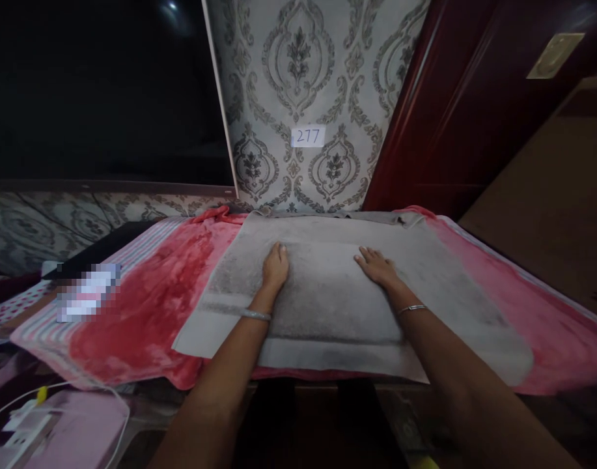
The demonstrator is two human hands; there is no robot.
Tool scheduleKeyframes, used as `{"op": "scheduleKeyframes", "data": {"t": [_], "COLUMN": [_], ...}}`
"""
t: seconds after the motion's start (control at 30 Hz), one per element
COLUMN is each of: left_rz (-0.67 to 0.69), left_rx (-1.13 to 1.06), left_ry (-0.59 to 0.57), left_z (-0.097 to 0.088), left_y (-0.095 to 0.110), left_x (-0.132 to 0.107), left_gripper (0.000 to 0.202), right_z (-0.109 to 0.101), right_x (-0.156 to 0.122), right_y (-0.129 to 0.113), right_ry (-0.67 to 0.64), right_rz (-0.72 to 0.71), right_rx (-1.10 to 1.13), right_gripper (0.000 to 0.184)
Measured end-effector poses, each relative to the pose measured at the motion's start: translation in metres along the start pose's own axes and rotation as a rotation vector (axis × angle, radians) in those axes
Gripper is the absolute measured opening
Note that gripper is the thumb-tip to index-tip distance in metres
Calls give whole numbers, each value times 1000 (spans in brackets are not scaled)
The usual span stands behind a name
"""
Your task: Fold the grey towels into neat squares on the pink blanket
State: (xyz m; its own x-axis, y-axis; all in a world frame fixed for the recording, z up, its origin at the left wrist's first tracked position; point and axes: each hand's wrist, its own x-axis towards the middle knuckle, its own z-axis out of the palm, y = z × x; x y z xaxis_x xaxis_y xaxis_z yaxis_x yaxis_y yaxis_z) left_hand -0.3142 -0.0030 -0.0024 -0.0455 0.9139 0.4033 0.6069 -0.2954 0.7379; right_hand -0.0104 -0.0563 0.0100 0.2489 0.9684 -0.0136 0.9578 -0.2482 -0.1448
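A grey towel [327, 306] lies spread flat over a red blanket [146, 306] on a table. My left hand [275, 266] rests palm down on the towel's middle, fingers together and stretched forward. To its right, my right hand [376, 266] lies flat on the same towel with fingers extended. Each wrist wears a thin metal bangle. Neither hand holds anything.
A patterned wall with a "277" label [308, 136] stands behind the table. A dark red door [474, 98] is at the right. White cables and a pink surface [58, 423] lie at lower left. A dark flat object [103, 247] sits at the table's far left.
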Motion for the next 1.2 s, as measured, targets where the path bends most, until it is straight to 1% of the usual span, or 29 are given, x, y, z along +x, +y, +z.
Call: {"op": "scheduleKeyframes", "data": {"t": [0.1,0.17,0.23,0.3,0.37,0.43,0.5,0.57,0.63,0.7,0.77,0.83,0.9,0.97,1.03,1.1,1.2], "left_rz": [-14,-15,-9,8,28,39,43,50,62,72,68,58,60,68,68,56,23], "left_rx": [16,26,41,60,74,77,72,56,38,33,46,67,87,104,113,115,103], "left_ry": [-14,-15,-14,-15,-18,-20,-21,-18,-13,-14,-21,-31,-37,-38,-36,-40,-83], "left_z": [-2,-3,-3,-3,-2,-1,-1,-1,-2,-2,-3,-3,-3,-3,-2,-2,-4], "left_y": [5,8,9,8,7,6,5,4,3,3,3,4,4,5,6,8,15], "left_x": [-1,-1,-2,-2,-2,-1,-1,-1,-1,-1,-1,0,0,0,-1,0,3], "left_gripper": [53,52,52,51,51,50,50,50,50,50,50,50,49,48,47,47,45], "right_z": [-4,-12,-20,-26,-25,-17,-4,7,13,13,8,2,0,1,5,9,14], "right_x": [-9,-14,-22,-33,-50,-70,-89,-103,-111,-112,-110,-110,-113,-120,-126,-130,-130], "right_y": [11,7,-4,-25,-53,-84,-111,-129,-135,-131,-117,-93,-62,-33,-10,1,4], "right_ry": [-17,-36,-6,62,101,84,52,31,24,14,-10,-30,-26,-2,22,38,51], "right_rz": [16,46,53,-20,-171,-331,-457,-536,-559,-553,-522,-438,-324,-213,-134,-98,-98], "right_rx": [32,33,2,-40,-60,-45,-24,-6,8,14,3,-20,-46,-61,-59,-50,-33], "right_gripper": [65,65,65,65,64,63,63,63,62,63,63,63,63,63,63,63,63]}}
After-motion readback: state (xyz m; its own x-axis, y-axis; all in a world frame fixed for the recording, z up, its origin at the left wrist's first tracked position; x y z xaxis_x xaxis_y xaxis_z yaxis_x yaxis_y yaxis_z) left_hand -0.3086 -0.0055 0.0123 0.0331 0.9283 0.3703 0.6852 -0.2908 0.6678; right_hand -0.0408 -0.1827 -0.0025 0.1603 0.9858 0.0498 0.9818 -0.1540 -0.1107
